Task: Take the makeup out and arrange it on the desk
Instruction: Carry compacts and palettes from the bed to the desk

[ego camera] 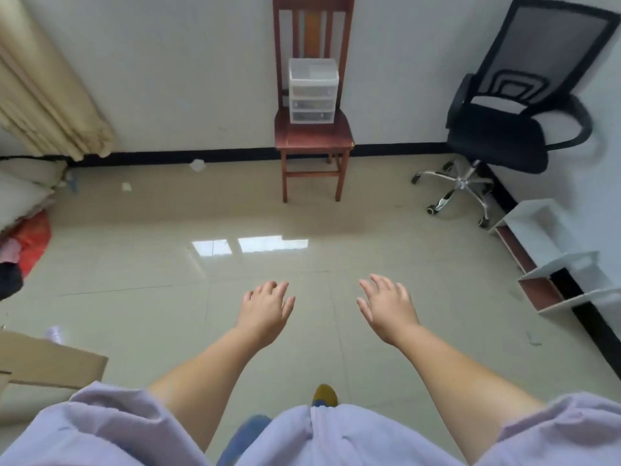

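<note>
A small clear drawer box (313, 90) stands on the seat of a wooden chair (314, 136) against the far wall — its contents too dim to tell. Well short of it, the left hand (265, 312) and right hand (388, 307) reach forward over the tiled floor (134, 264), each grip loose, fingers spread, holding nothing. A black office chair (510, 122) stands to the right.

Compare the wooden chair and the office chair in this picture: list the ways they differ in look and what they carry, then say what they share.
The wooden chair is reddish brown with four straight legs; the office chair is black with a mesh back, armrests and a wheeled metal base. The wooden chair carries a clear plastic drawer unit on its seat; the office chair's seat holds nothing. Both stand on the tiled floor by the white wall.
</note>
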Demonstrator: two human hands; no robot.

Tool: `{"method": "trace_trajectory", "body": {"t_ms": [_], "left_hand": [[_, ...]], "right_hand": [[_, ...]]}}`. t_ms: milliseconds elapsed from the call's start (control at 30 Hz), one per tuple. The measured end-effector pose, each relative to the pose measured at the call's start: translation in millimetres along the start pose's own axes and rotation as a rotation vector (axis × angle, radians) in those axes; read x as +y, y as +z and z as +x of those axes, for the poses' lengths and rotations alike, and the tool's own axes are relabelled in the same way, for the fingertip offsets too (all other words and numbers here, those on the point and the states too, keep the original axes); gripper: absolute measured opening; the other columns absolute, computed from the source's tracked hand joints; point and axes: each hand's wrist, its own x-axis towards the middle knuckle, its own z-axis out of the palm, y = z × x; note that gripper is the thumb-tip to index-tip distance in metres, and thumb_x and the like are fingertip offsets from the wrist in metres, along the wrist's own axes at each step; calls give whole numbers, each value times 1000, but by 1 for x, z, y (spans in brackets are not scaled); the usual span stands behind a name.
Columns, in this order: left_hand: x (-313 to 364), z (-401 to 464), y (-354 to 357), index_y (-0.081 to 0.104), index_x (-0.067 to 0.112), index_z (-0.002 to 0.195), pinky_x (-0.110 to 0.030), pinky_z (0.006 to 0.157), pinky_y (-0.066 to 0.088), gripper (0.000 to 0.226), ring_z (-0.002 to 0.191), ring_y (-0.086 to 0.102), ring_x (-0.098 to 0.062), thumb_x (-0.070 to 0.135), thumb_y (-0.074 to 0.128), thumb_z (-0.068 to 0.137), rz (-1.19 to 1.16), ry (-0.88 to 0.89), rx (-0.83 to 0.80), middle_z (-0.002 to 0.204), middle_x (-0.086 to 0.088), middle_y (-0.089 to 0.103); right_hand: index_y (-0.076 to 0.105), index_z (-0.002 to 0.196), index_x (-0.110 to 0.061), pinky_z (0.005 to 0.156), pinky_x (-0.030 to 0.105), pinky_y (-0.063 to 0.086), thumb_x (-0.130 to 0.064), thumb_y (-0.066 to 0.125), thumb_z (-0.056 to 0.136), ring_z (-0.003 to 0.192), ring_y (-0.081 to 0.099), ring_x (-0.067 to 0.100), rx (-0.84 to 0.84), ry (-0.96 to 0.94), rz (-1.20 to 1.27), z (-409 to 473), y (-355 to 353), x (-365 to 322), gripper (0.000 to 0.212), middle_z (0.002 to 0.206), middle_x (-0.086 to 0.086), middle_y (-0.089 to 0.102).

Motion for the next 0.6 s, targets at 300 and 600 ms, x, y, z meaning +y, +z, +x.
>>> {"method": "trace_trajectory", "body": {"t_ms": [300,600], "left_hand": [[-37,199,-58,36,19,138,-35,100,31,69,124,42,-23,57,7,89,1,-73,-10,133,-3,46],[-96,448,-165,37,19,135,-34,100,31,56,126,40,-22,51,15,95,128,33,-1,133,-3,45]], "right_hand": [[26,146,-23,115,42,12,-42,25,101,144,15,18,-44,-51,28,214,-55,5,49,155,3,21],[27,145,-23,116,40,15,-41,25,101,143,17,17,36,101,148,439,-130,-10,48,154,2,23]]}}
